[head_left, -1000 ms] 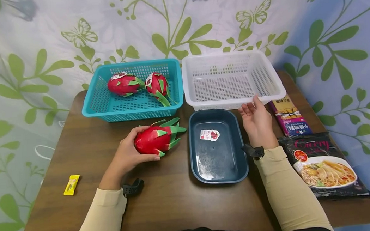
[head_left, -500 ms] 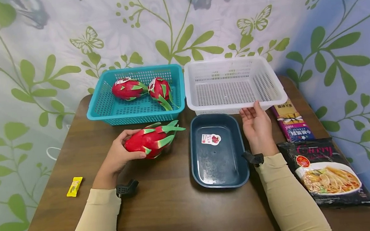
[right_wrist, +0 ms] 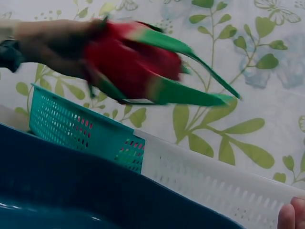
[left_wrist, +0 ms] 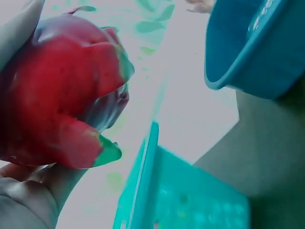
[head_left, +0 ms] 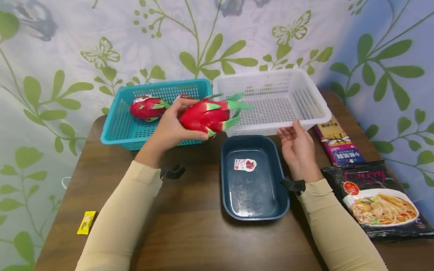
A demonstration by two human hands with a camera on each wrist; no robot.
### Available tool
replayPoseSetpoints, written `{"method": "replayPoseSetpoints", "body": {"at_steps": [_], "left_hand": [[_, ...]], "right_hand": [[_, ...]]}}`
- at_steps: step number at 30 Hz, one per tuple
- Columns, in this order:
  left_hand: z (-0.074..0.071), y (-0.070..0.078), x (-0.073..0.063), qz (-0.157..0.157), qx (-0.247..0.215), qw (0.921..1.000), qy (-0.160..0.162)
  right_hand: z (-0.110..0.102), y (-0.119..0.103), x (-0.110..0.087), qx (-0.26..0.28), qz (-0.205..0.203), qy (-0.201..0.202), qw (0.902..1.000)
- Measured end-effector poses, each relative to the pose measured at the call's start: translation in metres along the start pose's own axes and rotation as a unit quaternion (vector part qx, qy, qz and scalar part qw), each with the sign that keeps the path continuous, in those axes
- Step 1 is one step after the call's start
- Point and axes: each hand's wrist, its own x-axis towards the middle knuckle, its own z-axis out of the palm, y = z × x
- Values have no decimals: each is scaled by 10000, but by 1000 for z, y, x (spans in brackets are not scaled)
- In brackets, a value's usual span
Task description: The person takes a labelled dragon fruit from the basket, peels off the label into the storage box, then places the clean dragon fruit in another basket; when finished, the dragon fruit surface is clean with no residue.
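My left hand [head_left: 171, 128] grips a red dragon fruit [head_left: 204, 117] with green leaf tips, holding it raised in front of the turquoise basket [head_left: 127, 140]. The fruit's leaf tips point right, over the near left corner of the white basket [head_left: 250, 129]. In the left wrist view the held dragon fruit [left_wrist: 57, 90] fills the left side. Inside the turquoise basket lies another dragon fruit [head_left: 146, 108]; a further one there is mostly hidden behind the held fruit. My right hand [head_left: 298, 151], palm up with relaxed fingers, touches the white basket's front rim.
A dark blue tub [head_left: 256, 199] with a dragon fruit sticker [head_left: 245, 165] stands before the white basket. At right lie a pasta packet [head_left: 338, 142] and a black curry noodle bag [head_left: 379, 204]. A small yellow packet [head_left: 86, 223] is on the wooden table [head_left: 186, 245] at left.
My left hand first drew the dragon fruit slightly left, then raised it forward and right from the table's middle towards the baskets. My right hand has stayed at the white basket's rim.
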Motion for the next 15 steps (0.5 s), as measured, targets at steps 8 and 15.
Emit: {"method": "replayPoseSetpoints", "body": {"at_steps": [8,15], "left_hand": [[43,5,111,-21,1161,9918,-537],[60,19,162,-202,1675,9801,-1047]], "right_hand": [[-6,-1,2,-83,-87,-127,9998],[-4,2,5,-161,-210,-125,9996]]}}
